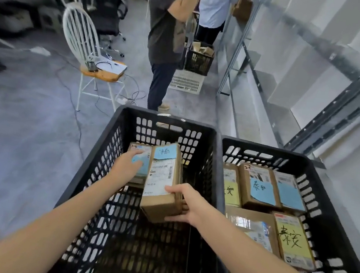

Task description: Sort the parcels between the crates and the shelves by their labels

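Observation:
Two black plastic crates stand side by side below me. In the left crate (116,143), my right hand (184,205) grips the near end of a brown cardboard parcel (161,179) with a blue label and a white shipping label. My left hand (127,164) rests with straight fingers on a second blue-labelled parcel (138,152) lying at the crate's far end. The right crate (317,173) holds several parcels, among them a blue-labelled parcel (260,189) and a yellow-labelled parcel (294,239). Grey metal shelves (258,78) run along the right wall.
Two people stand ahead in the aisle, one in a dark top (165,34). Beyond them a black crate (199,58) sits on a white crate (187,81). A white chair (89,55) with cables on it stands at left; wires trail on the floor.

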Motion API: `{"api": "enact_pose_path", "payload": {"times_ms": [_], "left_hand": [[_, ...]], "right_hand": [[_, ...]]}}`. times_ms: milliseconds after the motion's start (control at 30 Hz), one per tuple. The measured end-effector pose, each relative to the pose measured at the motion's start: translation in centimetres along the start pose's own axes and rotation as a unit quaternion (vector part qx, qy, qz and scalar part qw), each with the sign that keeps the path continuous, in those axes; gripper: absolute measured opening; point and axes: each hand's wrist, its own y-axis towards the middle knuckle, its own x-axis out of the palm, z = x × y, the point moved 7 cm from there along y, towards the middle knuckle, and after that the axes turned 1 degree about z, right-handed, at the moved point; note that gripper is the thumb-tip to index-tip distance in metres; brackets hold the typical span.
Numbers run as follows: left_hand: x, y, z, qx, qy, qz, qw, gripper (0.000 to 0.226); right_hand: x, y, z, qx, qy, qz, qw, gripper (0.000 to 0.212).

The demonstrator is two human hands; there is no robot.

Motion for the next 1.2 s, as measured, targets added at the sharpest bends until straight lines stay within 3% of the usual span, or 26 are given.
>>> {"api": "enact_pose_path", "payload": {"times_ms": [233, 467, 700, 800, 900, 1033, 1200], "left_hand": [[2.6, 2.3, -3.5, -0.008, 0.108, -0.07, 0.992, 0.051], [2.9, 2.0, -5.4, -0.045, 0.078, -0.048, 0.995, 0.053], [2.2, 1.2, -4.2, -0.03, 0.115, -0.069, 0.99, 0.047], [1.2, 0.0, -2.6, 0.002, 0.107, -0.073, 0.992, 0.048], [0.1, -1.1, -0.3, 0.048, 0.115, -0.073, 0.99, 0.05], [-1.5, -3.0, 4.8, 0.148, 0.128, -0.052, 0.979, 0.043], [-1.4, -6.3, 12.7, 0.286, 0.155, -0.053, 0.944, 0.053]], "right_hand": [[1.4, 5.2, 0.1, 0.013, -0.022, 0.03, 0.999, 0.043], [2.3, 9.0, 1.3, 0.026, -0.072, 0.06, 0.995, 0.046], [1.7, 9.8, 0.5, -0.066, -0.181, 0.155, 0.969, 0.032], [0.7, 6.6, -3.1, -0.165, -0.328, 0.192, 0.91, 0.04], [0.7, 3.3, -6.1, -0.276, -0.424, 0.159, 0.848, 0.041], [0.0, -2.1, -9.6, -0.371, -0.466, 0.166, 0.786, 0.043], [-2.1, -10.0, -11.7, -0.455, -0.54, 0.224, 0.671, 0.055]]}}
